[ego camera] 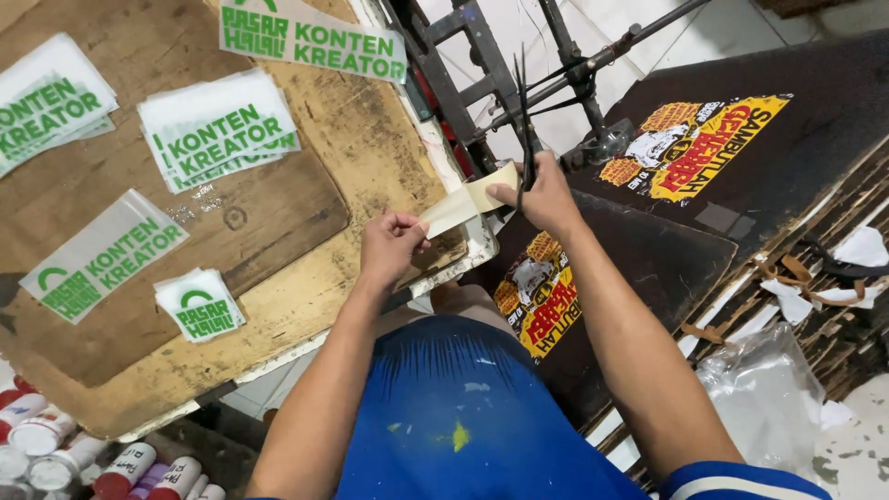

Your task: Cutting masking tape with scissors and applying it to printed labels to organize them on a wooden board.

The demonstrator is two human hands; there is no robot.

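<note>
nearest is a blue paint-flecked shirt [454,417], both forearms reaching out over it. the left hand [389,245] pinches one end of a beige tape strip [463,206] with fingers closed on it, keeping it taut. the right hand [544,196] is closed on black scissors [524,120] and presses the strip's other end with its thumb, blades upright, probably apart. beyond lie a worn wooden board [278,213] with green-printed film sheets [218,130] spread flat, and a black printed garment [741,157] on a pallet.
</note>
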